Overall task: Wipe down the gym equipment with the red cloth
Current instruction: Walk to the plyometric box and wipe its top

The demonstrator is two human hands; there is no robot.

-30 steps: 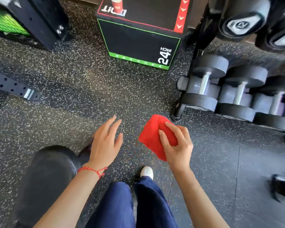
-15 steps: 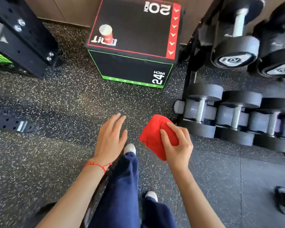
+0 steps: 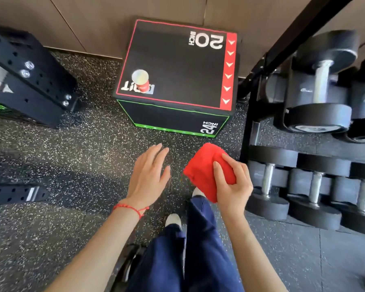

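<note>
My right hand grips a bunched red cloth at waist height over the speckled floor. My left hand hovers beside it, palm down, fingers spread, holding nothing; a red string bracelet circles its wrist. Straight ahead stands a black plyo box marked 20 and 24 inch. To the right, a black rack carries rows of dark dumbbells; the cloth is a short way left of the lower row.
A red cup stands on the plyo box's near left corner. A black perforated steel frame sits at far left, with another beam lower down. My legs in blue trousers are below. A tan wall runs behind.
I have stepped forward: the plyo box and dumbbell rack have slid closer and lower in view. Both hands keep the same pose, the cloth still in the right.
</note>
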